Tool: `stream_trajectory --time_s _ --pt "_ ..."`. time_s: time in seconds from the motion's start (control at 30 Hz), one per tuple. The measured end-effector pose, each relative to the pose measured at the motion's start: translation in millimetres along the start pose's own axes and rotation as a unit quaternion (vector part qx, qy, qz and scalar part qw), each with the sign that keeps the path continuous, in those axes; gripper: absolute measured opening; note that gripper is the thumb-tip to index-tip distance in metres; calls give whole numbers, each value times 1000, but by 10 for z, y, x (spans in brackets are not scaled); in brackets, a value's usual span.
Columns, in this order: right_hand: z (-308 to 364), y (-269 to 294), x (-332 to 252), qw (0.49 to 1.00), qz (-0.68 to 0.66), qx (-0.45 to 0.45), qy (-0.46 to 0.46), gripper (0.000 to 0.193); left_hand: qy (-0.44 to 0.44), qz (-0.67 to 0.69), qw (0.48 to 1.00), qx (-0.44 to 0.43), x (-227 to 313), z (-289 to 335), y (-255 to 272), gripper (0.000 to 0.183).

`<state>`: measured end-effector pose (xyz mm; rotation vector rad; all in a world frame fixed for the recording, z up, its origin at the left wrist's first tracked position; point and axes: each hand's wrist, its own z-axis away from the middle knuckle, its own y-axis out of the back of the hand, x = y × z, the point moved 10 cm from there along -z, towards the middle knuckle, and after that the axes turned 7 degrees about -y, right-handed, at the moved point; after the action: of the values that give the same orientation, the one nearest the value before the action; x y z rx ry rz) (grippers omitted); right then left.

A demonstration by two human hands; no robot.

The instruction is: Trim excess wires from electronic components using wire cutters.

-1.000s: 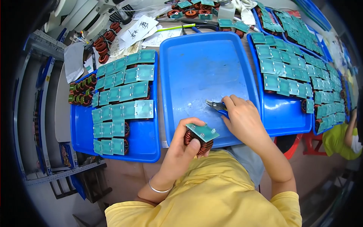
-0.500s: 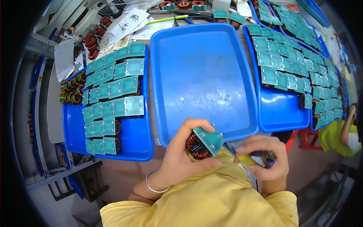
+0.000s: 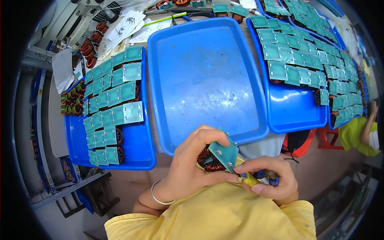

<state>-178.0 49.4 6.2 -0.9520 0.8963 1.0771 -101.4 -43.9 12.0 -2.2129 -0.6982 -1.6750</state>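
Note:
My left hand (image 3: 185, 162) is closed round a copper-wound ring coil (image 3: 211, 163) with a square green circuit board (image 3: 225, 154) on its side. The board is tilted, its pins facing right. My right hand (image 3: 278, 172) grips a small hand tool (image 3: 251, 180) with yellow and blue parts; the fingers hide much of it, so its kind cannot be told. The tool's tip end is at the board's lower corner, close to my left thumb. Whether the tip touches a pin is too small to tell.
A large blue tray (image 3: 208, 80) lies ahead. Blue trays at left (image 3: 136, 148) and right (image 3: 296, 106) hold rows of board-topped coils. Loose coils (image 3: 90, 52), papers (image 3: 126, 28) and pliers (image 3: 200, 14) lie at the back. Another person's arm (image 3: 371, 122) shows at far right.
My right hand has moved left with the tool and now meets the board's lower corner. The coil and board have turned slightly in my left hand. The whole view has shifted a little.

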Motion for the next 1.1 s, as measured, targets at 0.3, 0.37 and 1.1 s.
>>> stream_trajectory --time_s 0.3,0.37,1.1 --pt "31 5 -26 999 47 -3 -4 38 -11 -68 996 -49 12 -6 -60 62" --pt "17 -15 -70 992 98 28 75 39 1 -64 998 -17 -28 12 -21 57" --pt "48 -15 -175 971 137 74 181 40 -6 -88 996 34 5 -4 53 52"
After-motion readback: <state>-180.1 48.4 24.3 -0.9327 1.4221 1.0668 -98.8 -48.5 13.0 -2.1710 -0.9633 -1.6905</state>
